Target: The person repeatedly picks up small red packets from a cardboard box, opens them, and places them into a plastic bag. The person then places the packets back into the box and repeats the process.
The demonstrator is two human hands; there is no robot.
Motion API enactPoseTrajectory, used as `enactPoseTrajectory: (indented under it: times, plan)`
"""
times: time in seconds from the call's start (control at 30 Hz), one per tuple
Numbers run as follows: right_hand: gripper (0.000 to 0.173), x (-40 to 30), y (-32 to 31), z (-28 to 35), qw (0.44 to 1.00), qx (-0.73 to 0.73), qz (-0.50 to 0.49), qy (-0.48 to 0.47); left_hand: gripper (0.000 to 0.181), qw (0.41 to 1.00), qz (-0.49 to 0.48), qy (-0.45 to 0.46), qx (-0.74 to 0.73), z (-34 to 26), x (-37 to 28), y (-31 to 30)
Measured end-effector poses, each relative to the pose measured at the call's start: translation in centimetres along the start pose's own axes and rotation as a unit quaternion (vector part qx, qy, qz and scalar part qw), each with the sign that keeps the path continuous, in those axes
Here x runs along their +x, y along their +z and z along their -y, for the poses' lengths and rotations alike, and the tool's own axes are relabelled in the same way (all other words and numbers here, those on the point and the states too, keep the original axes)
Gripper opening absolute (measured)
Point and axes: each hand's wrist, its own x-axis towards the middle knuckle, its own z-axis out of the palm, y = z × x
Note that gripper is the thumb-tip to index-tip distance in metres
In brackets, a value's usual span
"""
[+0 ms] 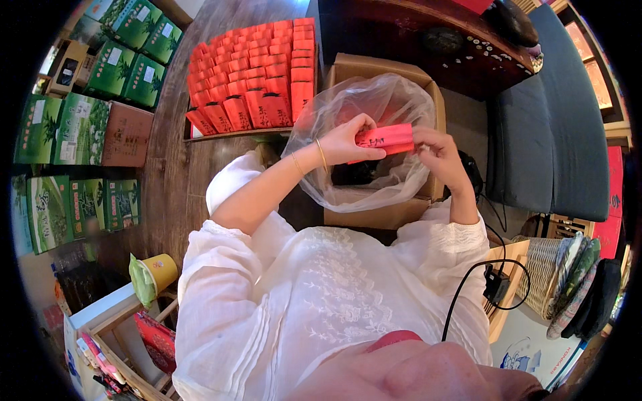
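My left hand (346,138) grips a red paper packet (386,138) with dark writing, its thumb along the near side and the fingers over the top. At the packet's right end, the bent fingers and thumb of my right hand (441,155) pinch its edge; part of that grip is hidden. Both hands are above a cardboard box (439,103) lined with a clear plastic bag (321,195), whose rim spreads over the box sides. Dark contents (356,173) show inside, too shaded to name.
A shallow box (251,134) of many upright red packets (251,65) stands at the upper left. Green cartons (103,130) are stacked farther left. At the right are a dark grey cushioned seat (521,145), a black cable (451,306) and a wicker basket (539,270). A yellow cup (163,270) sits lower left.
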Motion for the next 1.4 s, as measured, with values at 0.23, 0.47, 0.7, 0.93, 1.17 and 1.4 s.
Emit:
enactPoseTrajectory:
  times: [0.23,0.47,0.7,0.93,1.17,1.4]
  plan:
    - [0.039,0.4,0.4,-0.9,0.959,0.008,0.175,0.221,0.038,0.997,0.064,0.003,-0.045,0.6,-0.5,1.1]
    - [0.031,3.4,-0.9,-10.0,0.973,0.052,-0.056,0.216,0.042,0.982,-0.119,-0.026,0.147,8.4,0.1,3.1]
    - [0.019,6.4,4.4,-24.1,0.88,0.012,0.077,0.469,0.05,0.973,-0.117,-0.076,0.186,11.2,-3.2,3.4]
    - [0.021,2.9,9.8,-51.0,0.977,-0.071,0.141,0.146,0.049,0.984,-0.133,-0.091,0.073,9.7,-3.5,3.0]
    - [0.022,4.7,14.4,-45.8,0.865,-0.32,0.182,0.342,0.054,0.977,-0.169,-0.111,0.067,8.0,-2.7,2.7]
    - [0.024,4.9,14.1,-44.5,0.855,-0.332,0.165,0.364,0.054,0.979,-0.159,-0.114,0.057,7.9,-2.2,2.8]
